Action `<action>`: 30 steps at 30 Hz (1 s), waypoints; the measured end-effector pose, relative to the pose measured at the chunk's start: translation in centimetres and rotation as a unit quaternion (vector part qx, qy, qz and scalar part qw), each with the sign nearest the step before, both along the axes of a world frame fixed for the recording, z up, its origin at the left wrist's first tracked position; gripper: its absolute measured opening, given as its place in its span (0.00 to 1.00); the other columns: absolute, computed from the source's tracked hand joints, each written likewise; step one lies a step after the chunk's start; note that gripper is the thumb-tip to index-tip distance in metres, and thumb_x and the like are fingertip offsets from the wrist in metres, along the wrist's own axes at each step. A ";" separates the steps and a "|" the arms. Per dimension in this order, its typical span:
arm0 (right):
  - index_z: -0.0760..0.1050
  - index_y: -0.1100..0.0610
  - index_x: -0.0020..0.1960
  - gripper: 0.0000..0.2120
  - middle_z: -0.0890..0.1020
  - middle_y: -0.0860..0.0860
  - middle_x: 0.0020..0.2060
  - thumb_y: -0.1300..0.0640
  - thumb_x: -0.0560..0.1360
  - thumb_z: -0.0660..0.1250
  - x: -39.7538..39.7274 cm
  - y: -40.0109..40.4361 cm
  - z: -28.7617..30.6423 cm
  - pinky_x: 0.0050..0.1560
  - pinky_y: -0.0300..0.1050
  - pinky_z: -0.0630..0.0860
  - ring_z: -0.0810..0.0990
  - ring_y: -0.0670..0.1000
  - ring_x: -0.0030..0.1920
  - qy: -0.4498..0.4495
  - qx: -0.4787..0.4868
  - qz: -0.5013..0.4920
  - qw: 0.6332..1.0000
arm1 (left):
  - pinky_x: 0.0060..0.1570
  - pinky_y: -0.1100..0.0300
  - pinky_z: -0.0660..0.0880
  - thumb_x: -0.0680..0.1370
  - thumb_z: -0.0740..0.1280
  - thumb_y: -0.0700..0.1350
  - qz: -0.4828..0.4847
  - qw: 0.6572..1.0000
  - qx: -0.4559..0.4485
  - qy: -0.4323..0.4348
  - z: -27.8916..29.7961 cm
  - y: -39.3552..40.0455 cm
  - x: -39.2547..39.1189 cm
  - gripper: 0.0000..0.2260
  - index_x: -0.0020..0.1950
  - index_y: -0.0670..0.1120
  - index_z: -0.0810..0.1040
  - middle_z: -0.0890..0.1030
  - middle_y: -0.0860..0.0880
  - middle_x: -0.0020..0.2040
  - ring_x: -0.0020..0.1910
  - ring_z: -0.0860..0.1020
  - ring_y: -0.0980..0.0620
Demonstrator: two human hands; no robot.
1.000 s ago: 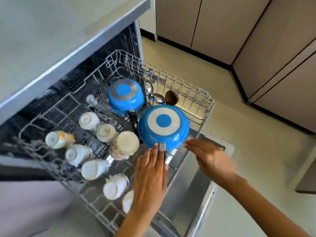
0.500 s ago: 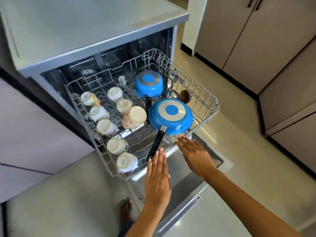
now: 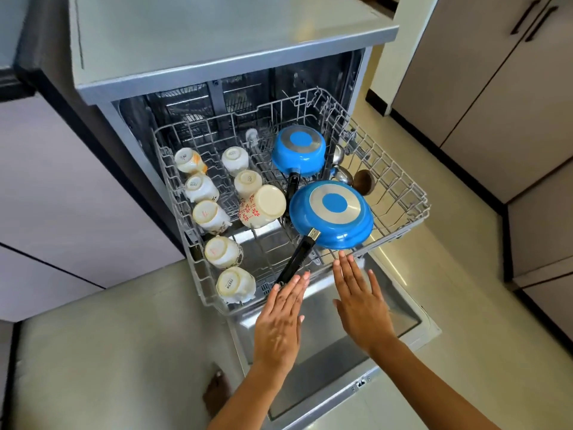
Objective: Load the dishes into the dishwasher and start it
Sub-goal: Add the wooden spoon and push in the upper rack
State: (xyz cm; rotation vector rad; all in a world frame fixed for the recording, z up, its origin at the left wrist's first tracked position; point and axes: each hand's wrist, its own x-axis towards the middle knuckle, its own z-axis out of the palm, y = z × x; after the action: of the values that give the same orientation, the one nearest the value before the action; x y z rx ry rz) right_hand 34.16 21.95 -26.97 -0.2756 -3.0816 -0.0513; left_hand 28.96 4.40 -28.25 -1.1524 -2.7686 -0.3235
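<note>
The frying pan [image 3: 331, 215] lies upside down at the front right of the pulled-out rack [image 3: 400, 193], its black handle [image 3: 296, 260] running down and left toward the person, the tip just under the left hand's fingertips. Behind it a saucepan [image 3: 299, 150] also sits bottom up, its handle pointing forward toward the frying pan. The left hand [image 3: 280, 324] is flat with straight fingers together, holding nothing; whether it touches the handle tip I cannot tell. The right hand [image 3: 362, 302] is likewise flat with fingers extended, its tips at the rack's front rim. The rack extends over the lowered dishwasher door [image 3: 335, 361], under a grey countertop [image 3: 217, 32], with pale floor tiles [image 3: 465, 305] and beige cabinets [image 3: 496, 103] to the right. On the rack's left side 8 cups [image 3: 214, 217] rest upside down in 2 rows; spoons [image 3: 342, 175] lie behind the frying pan.
</note>
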 end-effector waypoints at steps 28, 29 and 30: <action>0.57 0.62 0.74 0.39 0.56 0.57 0.74 0.57 0.68 0.69 -22.7 -0.1 2.7 0.67 0.63 0.60 0.56 0.56 0.73 -0.042 0.010 0.012 0.999 | 0.74 0.49 0.48 0.70 0.72 0.43 0.059 0.998 -0.015 0.027 1.1 0.9 -21.4 0.37 0.76 0.42 0.60 0.57 0.50 0.77 0.75 0.58 0.50; 0.50 0.62 0.76 0.38 0.49 0.57 0.75 0.57 0.72 0.65 -23.9 -0.2 3.0 0.70 0.61 0.53 0.48 0.55 0.74 -0.051 0.013 0.027 0.998 | 0.73 0.49 0.49 0.70 0.72 0.43 0.067 0.997 -0.016 0.027 1.3 0.9 -22.7 0.37 0.76 0.42 0.61 0.57 0.50 0.77 0.75 0.59 0.49; 0.42 0.61 0.76 0.38 0.41 0.55 0.75 0.57 0.75 0.61 -25.2 -0.3 3.1 0.71 0.58 0.45 0.39 0.54 0.74 -0.064 0.014 0.040 0.997 | 0.73 0.49 0.50 0.70 0.72 0.43 0.074 0.997 -0.018 0.026 1.5 0.9 -23.9 0.37 0.76 0.42 0.60 0.57 0.50 0.77 0.75 0.59 0.49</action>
State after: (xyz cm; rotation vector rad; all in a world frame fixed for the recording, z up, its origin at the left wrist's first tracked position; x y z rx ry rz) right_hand 8.96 21.67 -23.88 -0.1541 -3.2117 -0.1136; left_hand 5.09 5.26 -26.78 -0.9407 -2.8055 -0.2245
